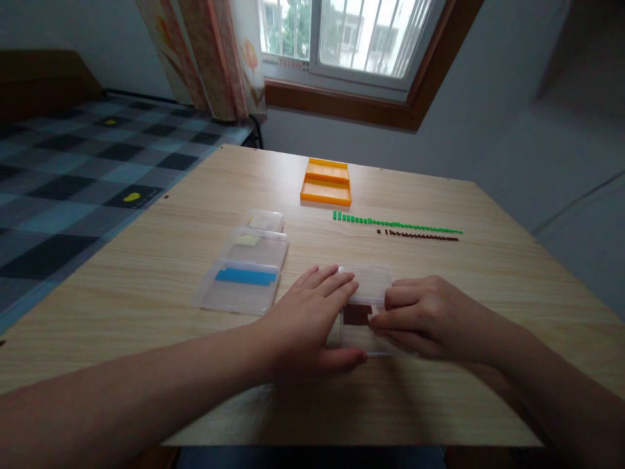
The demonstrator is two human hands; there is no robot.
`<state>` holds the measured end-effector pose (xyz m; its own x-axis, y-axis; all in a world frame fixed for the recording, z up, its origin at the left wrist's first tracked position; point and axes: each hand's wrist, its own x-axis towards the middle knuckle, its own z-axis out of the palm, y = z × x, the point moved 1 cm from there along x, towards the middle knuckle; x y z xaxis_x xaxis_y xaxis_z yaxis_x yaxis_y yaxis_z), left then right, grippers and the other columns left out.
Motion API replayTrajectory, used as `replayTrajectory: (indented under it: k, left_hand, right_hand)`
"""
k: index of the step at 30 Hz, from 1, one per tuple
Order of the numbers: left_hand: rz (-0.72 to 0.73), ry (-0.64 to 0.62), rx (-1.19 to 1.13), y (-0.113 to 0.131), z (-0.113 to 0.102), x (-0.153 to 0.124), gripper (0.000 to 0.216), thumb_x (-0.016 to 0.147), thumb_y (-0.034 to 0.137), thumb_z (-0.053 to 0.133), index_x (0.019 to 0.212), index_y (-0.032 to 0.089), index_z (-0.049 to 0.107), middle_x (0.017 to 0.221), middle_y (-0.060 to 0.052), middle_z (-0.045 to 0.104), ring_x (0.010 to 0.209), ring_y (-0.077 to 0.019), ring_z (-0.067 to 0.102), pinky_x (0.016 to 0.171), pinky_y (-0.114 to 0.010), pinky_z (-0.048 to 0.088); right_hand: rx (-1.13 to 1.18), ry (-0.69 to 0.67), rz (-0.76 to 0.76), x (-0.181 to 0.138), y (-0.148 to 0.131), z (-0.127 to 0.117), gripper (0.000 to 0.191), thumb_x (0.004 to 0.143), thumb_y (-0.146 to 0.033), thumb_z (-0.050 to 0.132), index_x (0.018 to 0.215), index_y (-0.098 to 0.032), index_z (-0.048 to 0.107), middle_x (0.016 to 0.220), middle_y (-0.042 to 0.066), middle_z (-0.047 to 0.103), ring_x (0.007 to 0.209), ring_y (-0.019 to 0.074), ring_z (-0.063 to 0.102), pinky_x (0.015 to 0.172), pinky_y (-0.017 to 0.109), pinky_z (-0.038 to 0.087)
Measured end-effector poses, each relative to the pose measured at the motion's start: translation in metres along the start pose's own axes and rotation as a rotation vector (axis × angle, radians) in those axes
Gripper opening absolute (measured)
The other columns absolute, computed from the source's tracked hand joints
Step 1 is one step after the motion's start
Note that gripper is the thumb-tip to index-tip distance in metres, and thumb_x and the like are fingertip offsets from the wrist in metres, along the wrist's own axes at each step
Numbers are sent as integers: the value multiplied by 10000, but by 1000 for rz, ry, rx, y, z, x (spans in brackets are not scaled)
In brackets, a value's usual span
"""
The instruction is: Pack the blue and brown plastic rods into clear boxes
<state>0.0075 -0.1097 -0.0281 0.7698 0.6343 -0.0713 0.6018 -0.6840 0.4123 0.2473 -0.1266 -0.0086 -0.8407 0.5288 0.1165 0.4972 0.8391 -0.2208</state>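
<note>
Bumping the clear case with the blue pieces looks like the leftmost worry, since it's set just beside the left hand and could be nudged by a careless wrist. The clear box is placed on the near part of the table, between both hands, with brown pieces inside. It's covered on its left side by the left hand, which is laid open with nothing gripped, so a skid could be caused if that pressure were eased. At the box's right side the right hand is curled, fingertips by the brown pieces, but whether anything is pinched can't be told; stuff could get flicked out by a rough tug. Beyond it, the green row and the brown row could be scattered by one sloppy sweep, the bits being so tiny. Room-wise, the far left is taken up by a bed in checked fabric, then a flowered curtain. The tabletop is finished in pale wood grain, with an orange case set open near the back. Daylight is let in by the brown-framed window, and the right is closed off by a dim, plain wall.
</note>
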Motion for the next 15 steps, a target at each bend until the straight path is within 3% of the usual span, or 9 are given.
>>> replayTrajectory:
  k: [4, 7, 11, 15]
  left_hand:
    - [12, 19, 0, -1, 1, 0, 935, 840, 620, 733, 1549, 93, 427, 1650, -193, 368, 1563, -377, 254, 1279, -554, 182]
    - [14, 27, -5, -2, 1, 0, 922, 834, 614, 737, 1548, 116, 434, 1646, -185, 377, 1559, -381, 263, 1276, -560, 187]
    - [10, 18, -17, -3, 0, -1, 910, 836, 597, 733, 1543, 106, 438, 1645, -196, 374, 1557, -386, 268, 1274, -581, 180]
    - [-6, 35, -25, -5, 2, -1, 899, 829, 596, 728, 1546, 142, 433, 1650, -178, 373, 1558, -390, 262, 1265, -601, 198]
  right_hand:
    - [44, 74, -14, 0, 1, -5, 265, 1032, -225, 513, 1018, -193, 776, 729, 22, 628, 628, 135, 522, 595, 294, 332]
    - [58, 255, 50, -2, 12, -10, 230, 1015, -223, 554, 975, -176, 775, 711, 22, 626, 624, 128, 545, 585, 272, 362]
    - [24, 485, 324, -6, 38, -6, 215, 983, -225, 585, 1057, -188, 784, 716, 13, 668, 581, 121, 538, 574, 263, 394]
    - [72, 506, 605, -3, 60, 10, 296, 939, -223, 597, 1173, -184, 774, 791, 33, 744, 569, 129, 553, 576, 270, 421]
